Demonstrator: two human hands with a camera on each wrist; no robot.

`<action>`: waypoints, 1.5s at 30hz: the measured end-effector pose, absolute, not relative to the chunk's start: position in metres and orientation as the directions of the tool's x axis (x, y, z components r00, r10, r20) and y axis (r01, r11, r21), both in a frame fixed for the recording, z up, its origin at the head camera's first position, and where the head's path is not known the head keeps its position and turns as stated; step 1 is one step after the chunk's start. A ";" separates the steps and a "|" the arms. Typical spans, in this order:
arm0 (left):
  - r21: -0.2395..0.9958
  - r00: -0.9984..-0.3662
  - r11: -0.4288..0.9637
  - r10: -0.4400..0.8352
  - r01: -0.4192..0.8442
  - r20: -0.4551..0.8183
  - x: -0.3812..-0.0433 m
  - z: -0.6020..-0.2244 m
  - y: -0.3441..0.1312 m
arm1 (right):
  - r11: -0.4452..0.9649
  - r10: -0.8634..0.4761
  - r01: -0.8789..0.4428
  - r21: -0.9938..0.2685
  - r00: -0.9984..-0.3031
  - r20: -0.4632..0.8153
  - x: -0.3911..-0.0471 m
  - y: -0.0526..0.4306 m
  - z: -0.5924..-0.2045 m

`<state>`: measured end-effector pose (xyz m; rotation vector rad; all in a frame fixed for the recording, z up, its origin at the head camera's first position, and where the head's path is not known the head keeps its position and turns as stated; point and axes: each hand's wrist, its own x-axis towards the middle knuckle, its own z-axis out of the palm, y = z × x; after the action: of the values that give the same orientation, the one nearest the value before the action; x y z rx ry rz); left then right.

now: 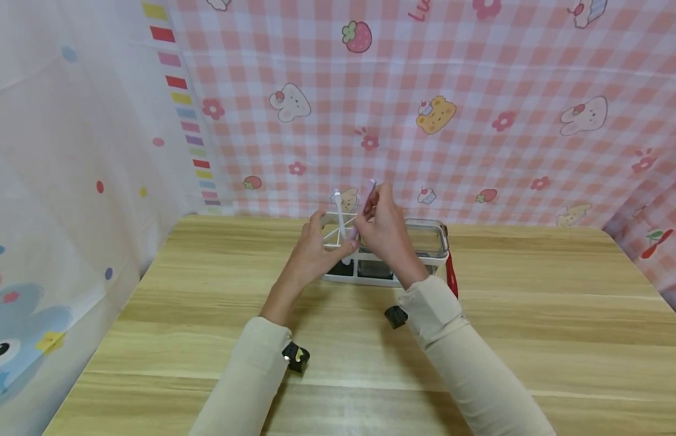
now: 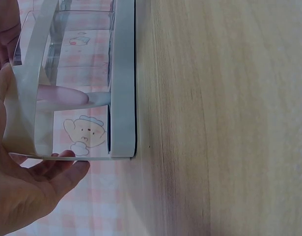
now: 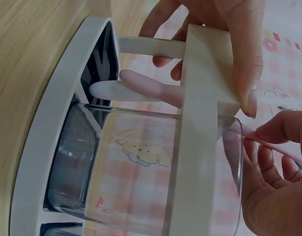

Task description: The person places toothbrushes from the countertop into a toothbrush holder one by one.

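Observation:
A white toothbrush holder [image 1: 346, 280] with clear cups stands at the back of the table. My left hand [image 1: 311, 253] grips its left end, thumb over the top rail and fingers behind, as the right wrist view shows. My right hand [image 1: 386, 227] pinches a pink toothbrush [image 1: 370, 197] near its neck; the brush slants, and its rounded handle end [image 3: 143, 84] hangs below the top rail. Beside it a white toothbrush [image 1: 340, 212] stands in the holder, its handle end [image 3: 106, 91] down near the black base tray [image 3: 99, 64].
A clear cup [image 1: 427, 239] fills the holder's right side, and another clear cup [image 3: 74, 162] sits nearer the brushes. Something red [image 1: 452, 275] is at the right end. Behind the wooden table [image 1: 534, 315] hangs a pink checked cloth [image 1: 327, 121].

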<state>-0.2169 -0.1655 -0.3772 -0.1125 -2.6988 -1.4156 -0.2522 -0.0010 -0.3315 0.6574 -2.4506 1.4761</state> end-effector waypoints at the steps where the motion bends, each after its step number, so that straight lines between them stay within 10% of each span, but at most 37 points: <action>1: 0.816 -0.993 0.568 0.023 0.108 0.115 -0.217 -0.377 -0.165 | 0.400 -0.268 -0.471 -0.786 -0.880 0.391 -0.252 -0.001 -0.332; 31: 0.826 -0.988 0.543 0.045 0.150 0.150 -0.218 -0.379 -0.167 | 0.406 -0.294 -0.394 -0.825 -0.911 0.290 -0.250 0.006 -0.339; 45: 0.814 -0.992 0.569 0.035 0.116 0.117 -0.217 -0.379 -0.167 | 0.752 -0.292 -0.417 -0.511 -0.905 0.309 -0.234 0.034 -0.332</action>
<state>-0.2170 -0.1665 -0.3791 -0.1302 -2.7033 -1.4137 -0.2343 0.0336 -0.3323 0.5619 -2.7401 0.8731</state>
